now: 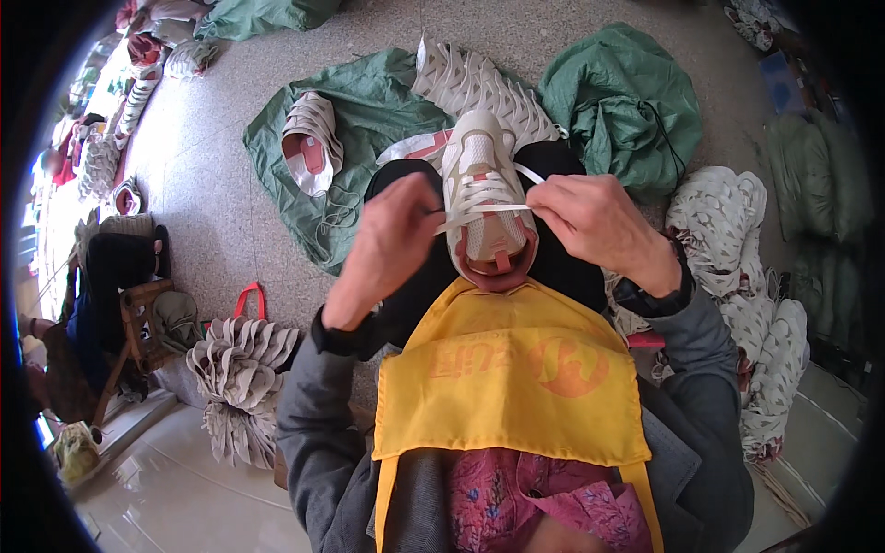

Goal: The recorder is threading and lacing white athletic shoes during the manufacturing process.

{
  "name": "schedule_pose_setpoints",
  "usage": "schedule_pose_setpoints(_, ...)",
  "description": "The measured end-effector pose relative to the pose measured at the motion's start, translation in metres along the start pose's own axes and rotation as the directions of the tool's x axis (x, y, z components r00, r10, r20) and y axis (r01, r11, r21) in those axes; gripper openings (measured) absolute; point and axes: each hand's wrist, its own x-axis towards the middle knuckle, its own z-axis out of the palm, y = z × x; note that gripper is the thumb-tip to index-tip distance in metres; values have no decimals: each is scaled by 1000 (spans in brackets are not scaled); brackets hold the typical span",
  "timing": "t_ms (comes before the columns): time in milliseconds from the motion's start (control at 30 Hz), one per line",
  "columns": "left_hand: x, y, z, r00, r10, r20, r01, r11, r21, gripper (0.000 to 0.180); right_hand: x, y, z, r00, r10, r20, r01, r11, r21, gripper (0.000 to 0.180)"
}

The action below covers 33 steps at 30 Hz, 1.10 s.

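Note:
A cream and white sneaker [479, 175] with a reddish lining rests on my lap, toe pointing away from me. My left hand [392, 241] pinches the left end of its white lace [489, 210] beside the shoe. My right hand [590, 219] pinches the right end, and the lace is stretched flat across the tongue between both hands. A yellow apron [516, 378] covers my lap just below the shoe's heel.
Rows of similar sneakers lie ahead [479, 78], at my right [728, 221] and at my lower left [241, 355]. Green sacks [627, 92] spread on the speckled floor, one [369, 101] bearing a lone shoe [312, 143]. A seated person [111, 304] is at the left edge.

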Motion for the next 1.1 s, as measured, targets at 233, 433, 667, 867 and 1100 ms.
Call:
schedule_pose_setpoints(233,31,15,51,980,-5,201,80,926,-368,10,-12,-17,-20,987,-35,-154,26,998,-57,16)
schedule_pose_setpoints(433,20,17,4,975,-177,132,221,727,-651,10,-33,9,-31,922,382,-71,-353,900,256,11)
schedule_pose_setpoints(667,-2,16,-43,959,-284,0,210,710,-672,11,-70,50,-32,883,457,-112,-430,880,199,19)
schedule_pose_setpoints(867,-15,-4,-48,935,-351,-45,242,729,-641,16,-73,53,-14,954,220,-202,-240,967,-81,19)
schedule_pose_setpoints(1100,-27,-35,-49,924,-347,-162,239,852,-466,27,-56,33,-2,931,321,-172,-303,945,125,12)
